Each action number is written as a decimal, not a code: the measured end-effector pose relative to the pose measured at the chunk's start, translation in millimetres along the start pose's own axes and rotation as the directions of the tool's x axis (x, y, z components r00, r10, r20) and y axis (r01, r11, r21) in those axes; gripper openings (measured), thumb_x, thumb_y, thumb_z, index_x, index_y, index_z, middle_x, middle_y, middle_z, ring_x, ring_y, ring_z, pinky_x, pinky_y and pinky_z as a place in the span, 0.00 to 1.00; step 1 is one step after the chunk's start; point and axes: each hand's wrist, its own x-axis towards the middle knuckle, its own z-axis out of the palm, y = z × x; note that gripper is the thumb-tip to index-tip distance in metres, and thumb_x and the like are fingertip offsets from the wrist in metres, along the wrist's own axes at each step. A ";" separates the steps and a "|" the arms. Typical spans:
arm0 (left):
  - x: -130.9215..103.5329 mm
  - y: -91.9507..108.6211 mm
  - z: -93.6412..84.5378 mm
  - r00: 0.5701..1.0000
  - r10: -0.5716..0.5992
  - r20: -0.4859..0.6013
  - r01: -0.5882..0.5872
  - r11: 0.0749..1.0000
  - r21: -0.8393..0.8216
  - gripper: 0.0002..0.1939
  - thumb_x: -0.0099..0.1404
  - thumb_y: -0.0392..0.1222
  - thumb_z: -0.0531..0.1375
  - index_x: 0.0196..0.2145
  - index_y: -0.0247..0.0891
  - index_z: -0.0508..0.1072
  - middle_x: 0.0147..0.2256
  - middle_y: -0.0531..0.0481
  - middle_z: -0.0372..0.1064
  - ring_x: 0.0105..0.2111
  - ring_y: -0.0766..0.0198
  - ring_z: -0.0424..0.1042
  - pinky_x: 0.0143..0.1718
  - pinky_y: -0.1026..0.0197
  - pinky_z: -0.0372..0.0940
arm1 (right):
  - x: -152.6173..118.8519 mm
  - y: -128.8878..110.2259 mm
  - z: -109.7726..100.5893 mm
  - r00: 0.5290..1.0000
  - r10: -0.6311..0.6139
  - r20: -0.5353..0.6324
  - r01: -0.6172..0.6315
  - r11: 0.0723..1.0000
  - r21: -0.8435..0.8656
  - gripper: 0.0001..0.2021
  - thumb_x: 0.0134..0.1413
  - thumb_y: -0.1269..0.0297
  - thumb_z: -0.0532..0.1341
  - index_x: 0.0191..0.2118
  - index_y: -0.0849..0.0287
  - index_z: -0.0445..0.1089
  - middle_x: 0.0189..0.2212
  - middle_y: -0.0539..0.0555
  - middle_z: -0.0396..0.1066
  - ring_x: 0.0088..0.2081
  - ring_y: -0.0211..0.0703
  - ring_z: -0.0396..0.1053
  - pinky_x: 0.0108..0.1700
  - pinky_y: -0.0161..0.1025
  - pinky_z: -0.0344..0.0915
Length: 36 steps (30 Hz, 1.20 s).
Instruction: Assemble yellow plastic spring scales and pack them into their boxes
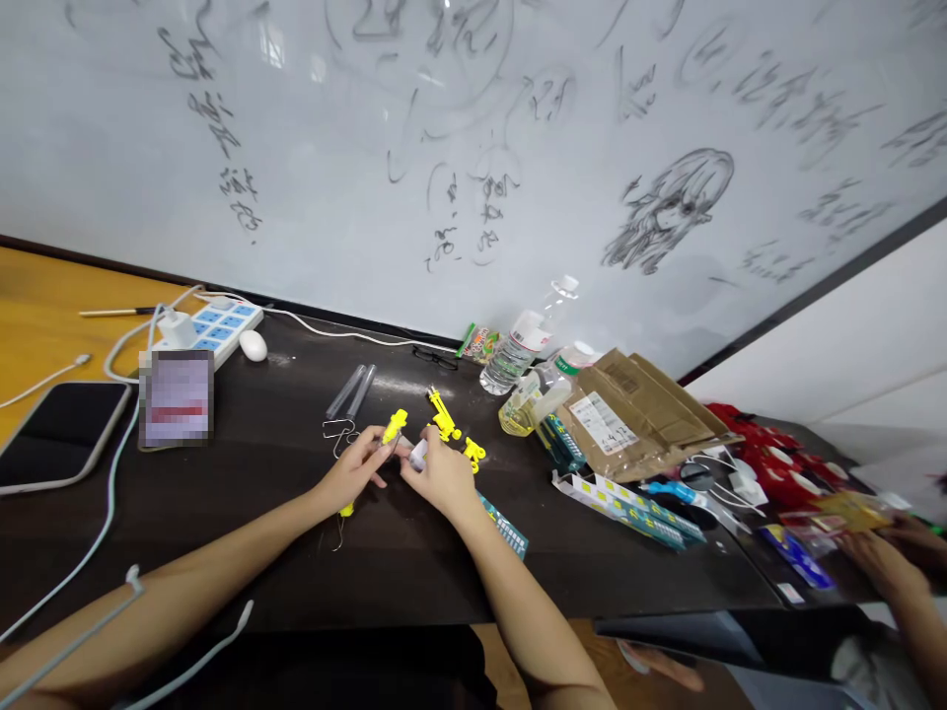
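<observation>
Between the fingertips of my left hand (361,471) is a small yellow plastic piece (395,426), pinched over the dark table. Close beside it, my right hand (445,475) is closed on a small white object (418,454), whose kind I cannot make out. Just beyond my right hand lie a long yellow plastic part (442,416) and a shorter yellow part (474,454). Thin bent metal wires (341,432) rest left of my hands, near two grey translucent strips (351,390). A teal printed box (504,527) is partly covered by my right forearm.
Water bottles (520,347), a flattened cardboard package (628,409) and opened teal boxes (628,508) crowd the right side. On the left are a power strip (229,325), a white mouse (253,345), a phone (63,434) and cables. Another person's hand (884,567) appears far right.
</observation>
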 end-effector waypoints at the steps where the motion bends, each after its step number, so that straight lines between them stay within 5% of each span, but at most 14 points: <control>1: 0.6 0.0 -1.7 1.000 -0.007 -0.005 0.007 0.999 0.037 0.22 0.64 0.55 0.52 0.49 0.38 0.60 0.44 0.42 0.71 0.45 0.55 0.70 0.21 0.67 0.69 | -1.1 1.3 -0.8 1.000 -0.006 0.015 0.006 1.000 0.013 0.18 0.52 0.53 0.57 0.46 0.56 0.56 0.33 0.56 0.73 0.31 0.51 0.73 0.31 0.38 0.58; 4: 1.8 2.0 -8.8 0.999 -0.043 0.007 0.040 0.979 0.197 0.24 0.65 0.55 0.51 0.52 0.38 0.63 0.41 0.44 0.72 0.34 0.59 0.72 0.14 0.70 0.62 | -3.2 6.2 -5.0 0.999 -0.025 0.046 0.023 0.998 0.053 0.19 0.50 0.55 0.58 0.46 0.56 0.56 0.32 0.54 0.73 0.30 0.49 0.72 0.30 0.37 0.56; 8: 0.8 6.3 -17.4 0.977 -0.121 0.176 0.047 0.925 0.376 0.23 0.64 0.55 0.51 0.51 0.41 0.68 0.31 0.50 0.70 0.22 0.67 0.66 0.13 0.70 0.59 | -3.9 13.0 -11.5 0.997 -0.064 0.053 0.061 0.997 0.054 0.17 0.50 0.56 0.58 0.44 0.56 0.57 0.31 0.53 0.72 0.30 0.47 0.72 0.30 0.36 0.54; 15: 1.1 13.7 -21.1 0.934 -0.019 0.356 -0.154 0.878 0.453 0.18 0.64 0.52 0.53 0.38 0.36 0.74 0.27 0.51 0.69 0.25 0.66 0.66 0.26 0.67 0.58 | -6.6 18.7 -15.0 0.962 -0.257 0.095 0.256 0.966 0.029 0.15 0.50 0.58 0.58 0.43 0.56 0.58 0.30 0.51 0.72 0.30 0.44 0.71 0.29 0.34 0.52; 20: 1.5 27.3 -27.0 0.882 -0.067 0.465 -0.223 0.812 0.540 0.14 0.64 0.46 0.53 0.37 0.35 0.74 0.29 0.50 0.71 0.27 0.66 0.66 0.29 0.67 0.55 | -11.8 12.5 -14.0 0.922 -0.355 0.153 0.365 0.930 -0.042 0.15 0.48 0.58 0.58 0.42 0.56 0.58 0.29 0.51 0.72 0.30 0.46 0.71 0.29 0.35 0.50; 25: 0.0 24.4 -33.3 0.844 -0.260 0.469 0.030 0.897 0.442 0.15 0.64 0.51 0.52 0.41 0.38 0.67 0.25 0.54 0.70 0.18 0.70 0.63 0.20 0.68 0.55 | -15.1 6.0 -13.1 0.903 -0.398 0.163 0.411 0.910 -0.052 0.15 0.48 0.59 0.58 0.41 0.56 0.58 0.32 0.53 0.73 0.31 0.47 0.71 0.30 0.35 0.51; 29: 0.9 17.8 -34.0 0.763 -0.411 0.499 0.263 0.903 0.340 0.16 0.64 0.55 0.53 0.38 0.40 0.59 0.24 0.54 0.71 0.14 0.71 0.62 0.15 0.70 0.54 | -16.7 1.6 -10.5 0.892 -0.424 0.158 0.435 0.899 -0.043 0.14 0.48 0.59 0.58 0.41 0.57 0.58 0.33 0.54 0.73 0.33 0.47 0.71 0.31 0.35 0.54; 36: 1.1 25.4 -33.1 0.701 -0.487 0.521 0.366 0.873 0.323 0.17 0.62 0.56 0.54 0.38 0.41 0.57 0.25 0.51 0.74 0.14 0.69 0.65 0.15 0.68 0.58 | -19.3 -7.7 -3.6 0.855 -0.498 0.145 0.510 0.858 -0.058 0.13 0.51 0.59 0.58 0.41 0.58 0.61 0.33 0.55 0.72 0.34 0.47 0.70 0.34 0.37 0.58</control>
